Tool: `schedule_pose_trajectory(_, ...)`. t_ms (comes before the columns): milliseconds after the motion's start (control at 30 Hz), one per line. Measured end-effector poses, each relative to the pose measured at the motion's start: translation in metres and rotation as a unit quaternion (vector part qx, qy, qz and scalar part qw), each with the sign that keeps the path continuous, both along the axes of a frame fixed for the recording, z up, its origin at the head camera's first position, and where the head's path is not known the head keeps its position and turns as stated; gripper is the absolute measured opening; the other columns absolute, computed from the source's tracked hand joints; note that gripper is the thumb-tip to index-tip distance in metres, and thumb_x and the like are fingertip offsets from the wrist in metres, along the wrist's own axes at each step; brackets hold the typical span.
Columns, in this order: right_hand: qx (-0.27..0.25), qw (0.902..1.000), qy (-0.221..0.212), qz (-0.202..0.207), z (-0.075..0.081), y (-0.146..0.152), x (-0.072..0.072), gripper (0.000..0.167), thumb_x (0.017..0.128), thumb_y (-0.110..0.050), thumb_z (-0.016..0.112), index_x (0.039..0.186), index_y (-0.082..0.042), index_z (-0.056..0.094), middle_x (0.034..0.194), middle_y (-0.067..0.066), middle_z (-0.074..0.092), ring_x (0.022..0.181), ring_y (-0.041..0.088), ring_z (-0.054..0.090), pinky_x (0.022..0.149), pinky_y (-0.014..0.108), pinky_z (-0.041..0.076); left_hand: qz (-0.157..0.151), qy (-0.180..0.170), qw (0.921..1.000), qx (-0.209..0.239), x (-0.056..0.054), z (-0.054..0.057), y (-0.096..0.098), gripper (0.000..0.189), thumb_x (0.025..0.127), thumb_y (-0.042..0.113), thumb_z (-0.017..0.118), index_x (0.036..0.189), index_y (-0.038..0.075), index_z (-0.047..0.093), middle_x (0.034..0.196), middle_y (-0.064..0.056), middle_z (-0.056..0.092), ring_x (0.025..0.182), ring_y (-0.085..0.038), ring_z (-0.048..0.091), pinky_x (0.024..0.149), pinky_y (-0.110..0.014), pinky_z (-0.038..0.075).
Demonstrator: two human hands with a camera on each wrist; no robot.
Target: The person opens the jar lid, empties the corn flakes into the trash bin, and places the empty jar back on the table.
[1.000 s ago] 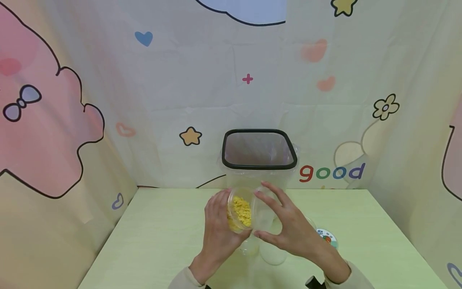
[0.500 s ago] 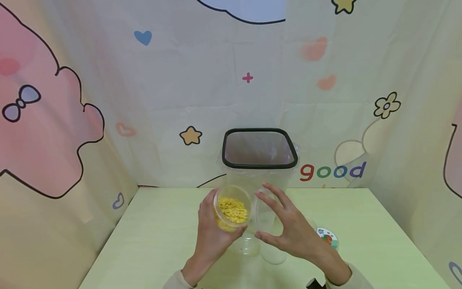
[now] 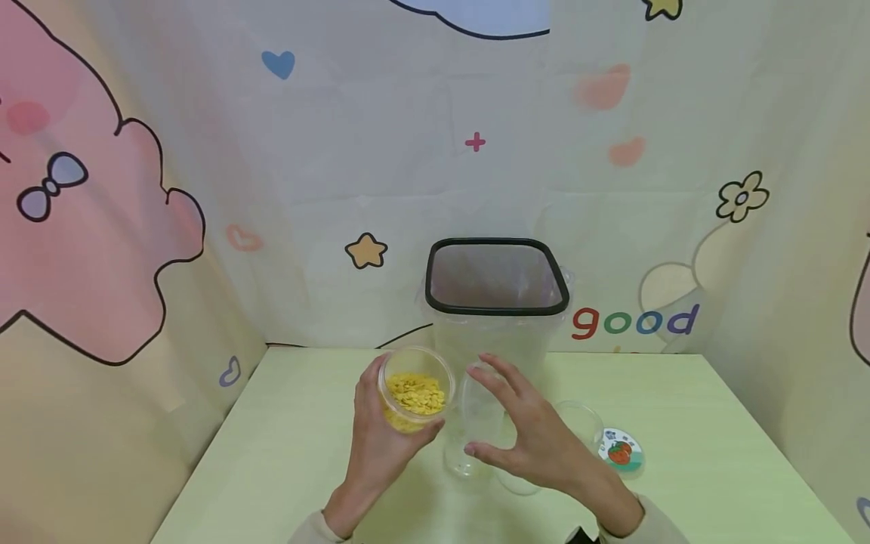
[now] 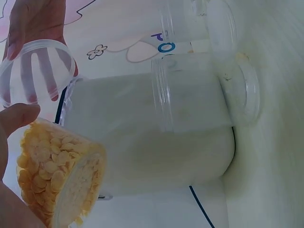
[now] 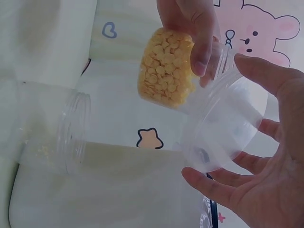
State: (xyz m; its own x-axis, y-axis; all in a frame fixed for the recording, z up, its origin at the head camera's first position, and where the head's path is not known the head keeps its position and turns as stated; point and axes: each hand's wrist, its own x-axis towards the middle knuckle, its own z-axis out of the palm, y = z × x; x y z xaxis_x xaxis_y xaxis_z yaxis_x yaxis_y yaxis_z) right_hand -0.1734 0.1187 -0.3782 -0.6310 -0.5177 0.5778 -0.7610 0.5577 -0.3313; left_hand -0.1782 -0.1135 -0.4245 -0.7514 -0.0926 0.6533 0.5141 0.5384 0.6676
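My left hand grips a clear plastic jar, its open mouth tipped toward the head camera. Yellow flakes fill the lower part of the jar. Just to its right, my right hand holds a round translucent lid on edge, thumb and spread fingers at its rim. A small gap parts lid and jar in the head view. Below them an empty clear jar stands upright on the table, partly hidden by the lid in the head view. A second clear jar shows beside it in the left wrist view.
A translucent bin with a black rim and a bag lining stands at the table's back edge. To the right lies a round tomato-printed disc, beside a clear round piece. Printed cloth hangs behind and at both sides.
My left hand has carried the jar of flakes leftward, away from the lid, and its mouth now faces the head camera more. The right hand and lid have shifted slightly left.
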Motion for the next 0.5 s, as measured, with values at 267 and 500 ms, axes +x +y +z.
schedule_pose_trajectory(267, 0.005, 1.0, -0.004, 0.004, -0.01, -0.01, -0.002, 0.089, 0.074, -0.045, 0.083, 0.149, -0.023, 0.041, 0.156, 0.005, 0.035, 0.138, 0.028, 0.045, 0.101, 0.053, 0.049, 0.014, -0.025, 0.9994, 0.017, 0.0, 0.001, -0.011, 0.116, 0.054, 0.024, 0.096, 0.149, 0.019, 0.03, 0.141, -0.008, 0.044, 0.126, -0.03, 0.047, 0.101, -0.053, 0.045)
schedule_pose_trajectory(500, 0.018, 0.9997, -0.008, 0.014, -0.019, -0.021, -0.002, 0.088, 0.075, -0.047, 0.081, 0.15, -0.031, 0.037, 0.156, 0.002, 0.034, 0.136, 0.027, 0.046, 0.098, 0.05, 0.052, 0.034, -0.048, 0.998, 0.026, 0.001, -0.002, -0.027, 0.116, 0.055, 0.024, 0.096, 0.149, 0.02, 0.03, 0.14, -0.008, 0.045, 0.126, -0.029, 0.047, 0.101, -0.054, 0.044)
